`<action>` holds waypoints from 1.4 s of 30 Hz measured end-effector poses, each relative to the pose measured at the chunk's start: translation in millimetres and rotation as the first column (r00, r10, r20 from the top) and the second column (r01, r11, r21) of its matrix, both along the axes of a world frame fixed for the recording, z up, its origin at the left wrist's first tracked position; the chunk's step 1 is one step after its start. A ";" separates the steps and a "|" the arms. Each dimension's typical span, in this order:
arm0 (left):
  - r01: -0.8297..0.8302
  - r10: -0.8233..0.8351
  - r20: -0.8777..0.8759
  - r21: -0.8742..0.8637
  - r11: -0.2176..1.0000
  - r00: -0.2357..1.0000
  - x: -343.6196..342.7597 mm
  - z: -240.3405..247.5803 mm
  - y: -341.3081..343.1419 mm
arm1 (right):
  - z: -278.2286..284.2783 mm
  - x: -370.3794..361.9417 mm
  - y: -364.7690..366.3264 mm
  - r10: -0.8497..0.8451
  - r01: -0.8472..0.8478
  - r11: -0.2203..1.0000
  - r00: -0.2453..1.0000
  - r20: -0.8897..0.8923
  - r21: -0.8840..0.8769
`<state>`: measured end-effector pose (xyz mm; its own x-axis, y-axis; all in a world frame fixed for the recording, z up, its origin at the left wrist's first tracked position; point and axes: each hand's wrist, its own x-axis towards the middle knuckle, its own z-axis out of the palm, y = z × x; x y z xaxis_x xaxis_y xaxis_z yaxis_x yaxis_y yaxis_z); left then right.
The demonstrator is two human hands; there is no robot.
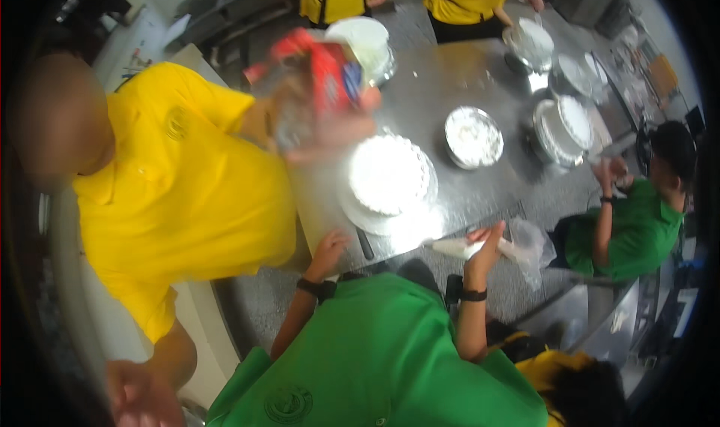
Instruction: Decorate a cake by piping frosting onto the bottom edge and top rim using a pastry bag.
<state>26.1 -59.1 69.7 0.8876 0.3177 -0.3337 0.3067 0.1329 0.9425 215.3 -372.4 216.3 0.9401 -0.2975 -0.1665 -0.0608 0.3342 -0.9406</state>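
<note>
My right hand [486,251] is closed round a clear piping bag [455,248] with white cream in it. The bag's narrow end points left towards the table, and its loose plastic top hangs out to the right. My left hand [328,254] holds nothing and rests at the near table edge, fingers apart. Close to it lies a dark-handled tool [365,244], whose far end is hidden by the cake board. In front of both hands a round white frosted cake [388,173] with a piped border stands on a round board [358,215].
At my left, a person in yellow [187,194] holds a blurred red package [326,74] over the table [420,78]. A bowl of white cream [474,137] stands right of my cake. Other white cakes [575,123] are farther off. A person in green [622,224] works at the right.
</note>
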 end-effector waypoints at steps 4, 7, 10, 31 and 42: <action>-0.114 0.114 -0.008 -0.011 0.993 0.993 -20.7 12.8 0.3 | 14.3 2.7 14.2 0.100 -0.106 0.991 0.992 0.072 0.085; -0.069 0.103 -0.072 0.375 0.925 0.992 -34.5 -26.9 11.3 | 27.0 9.7 14.7 0.113 -0.115 0.993 0.992 0.049 0.037; 0.050 -0.040 -0.038 0.324 0.945 0.999 -23.2 -20.3 6.5 | 41.9 6.2 7.6 0.094 -0.099 0.993 0.992 0.086 0.062; 0.475 -0.755 0.656 0.665 0.576 -0.004 39.0 567.2 -72.5 | -46.5 31.1 1.5 0.183 -0.137 0.947 0.973 0.139 -0.289; 0.261 -0.760 0.629 0.770 0.582 -0.161 55.1 591.6 -87.9 | 60.2 11.6 22.3 0.098 -0.008 0.974 0.916 0.389 -0.227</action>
